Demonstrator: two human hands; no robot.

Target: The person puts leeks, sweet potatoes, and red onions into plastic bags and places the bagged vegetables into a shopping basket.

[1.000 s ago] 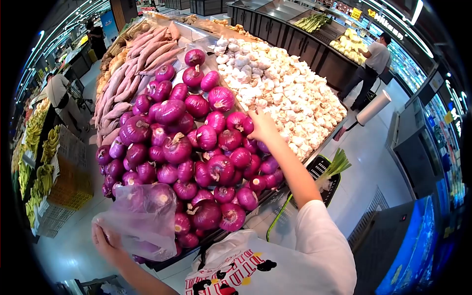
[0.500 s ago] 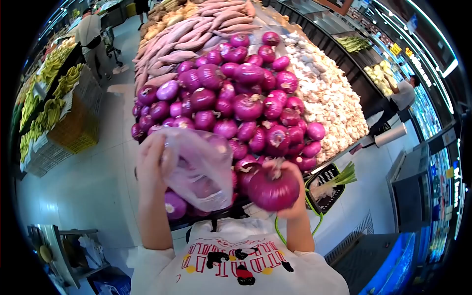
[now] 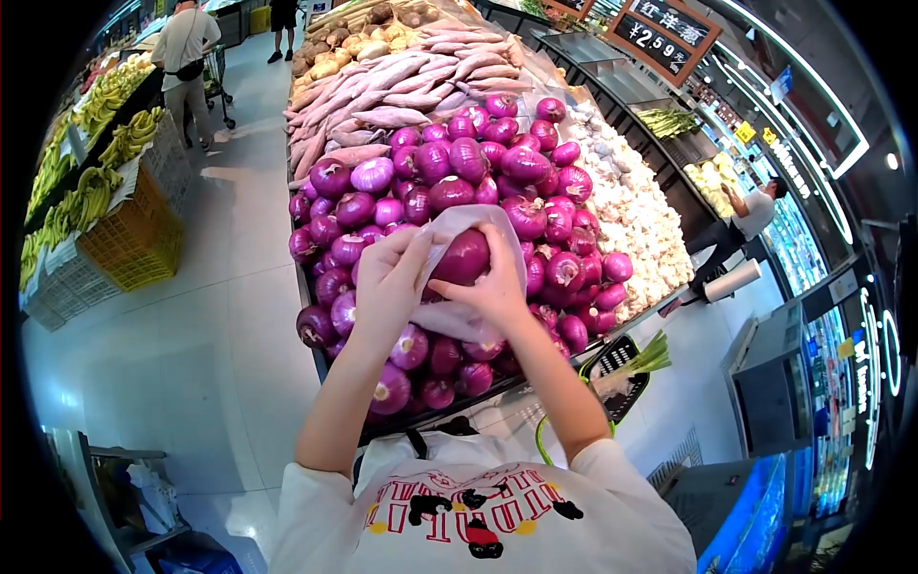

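My left hand (image 3: 389, 277) is closed on the edge of a thin clear plastic bag (image 3: 457, 320), in front of the onion pile. My right hand (image 3: 495, 285) has its fingers around a red onion (image 3: 464, 256), which sits at the mouth of the bag with bag film around it. Both hands are close together over a heap of loose red onions (image 3: 449, 194). Part of the bag is hidden behind my hands.
Sweet potatoes (image 3: 382, 86) lie behind the onions, and garlic (image 3: 643, 210) is heaped on the right. A black basket (image 3: 612, 368) with green onions (image 3: 645, 356) stands low right. Bananas (image 3: 91, 206) fill crates at left. A person (image 3: 755, 212) stands at right, another person (image 3: 185, 57) at far left.
My right hand has carried the onion left and up from the right side to the bag's mouth. My left hand and the bag have moved right, and the view has shifted.
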